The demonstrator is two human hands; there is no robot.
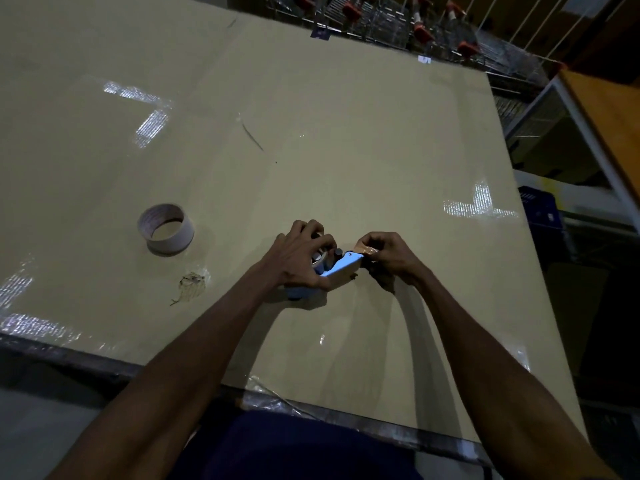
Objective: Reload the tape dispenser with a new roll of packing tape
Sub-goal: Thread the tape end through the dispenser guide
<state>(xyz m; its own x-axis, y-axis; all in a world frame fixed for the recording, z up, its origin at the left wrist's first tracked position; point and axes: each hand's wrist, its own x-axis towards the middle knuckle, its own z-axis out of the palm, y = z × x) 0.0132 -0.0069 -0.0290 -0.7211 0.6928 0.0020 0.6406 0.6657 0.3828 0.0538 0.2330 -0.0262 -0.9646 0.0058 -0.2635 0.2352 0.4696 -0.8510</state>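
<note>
Item 1, surface (346, 140): broad tan sheet, cardboard-like, glossy clear tape patches at the corners and near edge. Near edge runs from 8 o'clock to 5 o'clock, dark metal rim beneath it; right edge falls away at 3 o'clock; far edge at 12 to 1 o'clock. Wide bare room from 9 through 12 o'clock.

Item 2, tape dispenser (341, 270): pale blue body, just below centre of the surface, well clear of every edge. A roll sits in it, mostly hidden under the left hand. No brand readable.

Item 3, left hand (301, 261): fingers clenched over the dispenser's roll end and handle.

Item 4, right hand (388, 256): at 3 o'clock of the dispenser, touching its front end; fingers pinch a brown strip of tape (369, 250) at the dispenser's nose.

Item 5, empty tape core (166, 228): pale cardboard ring lying flat at 9 o'clock of the hands, well apart from them. Faint print on the inner wall, too small to read.

Item 6, tape scrap (192, 284): crumpled clear bit with threads, at 5 o'clock of the core, near it.

Item 7, shopping carts (433, 32): nested wire carts with orange-red handle parts, beyond the far edge at 1 o'clock.

Item 8, wooden bench (613, 123): orange-brown top on a pale frame, beyond the right edge at 2 o'clock.

Item 9, blue crate (540, 209): beside the right edge at 3 o'clock; its lettering illegible.
</note>
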